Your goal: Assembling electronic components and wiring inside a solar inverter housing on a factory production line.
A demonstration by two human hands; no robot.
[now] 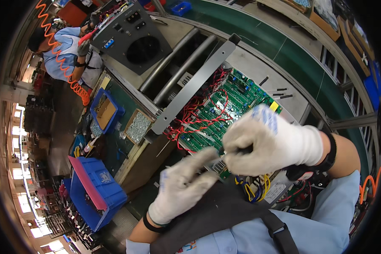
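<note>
Green workbench (283,46) carries an open chassis (258,76) holding a green circuit board (224,106) and red wires (194,114). Screws fill a small tray (138,126). Right hand (269,142) is fisted around a dark tool (243,149); left hand (182,184), fingers loosely extended, touches the board's near edge.

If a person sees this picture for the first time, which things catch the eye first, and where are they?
The two white-gloved hands meet in the lower middle: the right hand is closed around a small dark tool, and the left hand has its fingers by a small part at the tool's tip. Behind them lies a green circuit board crossed by red wires. At the upper left, an orange coiled hose runs past another worker.
</note>
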